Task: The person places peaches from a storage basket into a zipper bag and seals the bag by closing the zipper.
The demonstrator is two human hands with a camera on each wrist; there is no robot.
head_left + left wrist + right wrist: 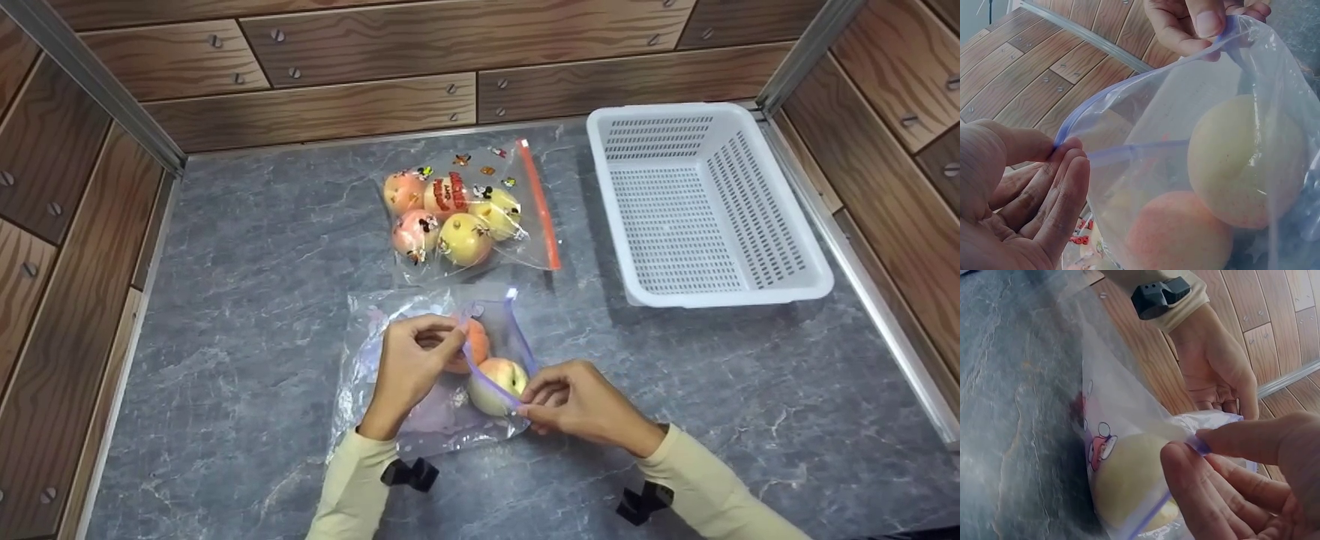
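A clear zip bag (pixel 442 409) with a purple zip edge lies on the table before me, its mouth spread apart. Inside, near the mouth, are a pale yellow-pink peach (pixel 491 386) and a more orange peach (pixel 477 343). My left hand (pixel 420 356) pinches the purple edge between thumb and fingers, near the orange peach. Lower right, my right hand (pixel 577 401) pinches the same edge beside the pale peach. In the left wrist view the purple edge (pixel 1129 84) stretches between both hands. The right wrist view has the pale peach (pixel 1129 478) behind the plastic.
Behind the open bag lies another zip bag (pixel 536 202) with a red zip edge, holding several peach-like fruits (pixel 465 240). A white perforated basket (pixel 675 296) stands at the back right. Wood-patterned walls (pixel 360 45) border the grey marbled table (pixel 247 337).
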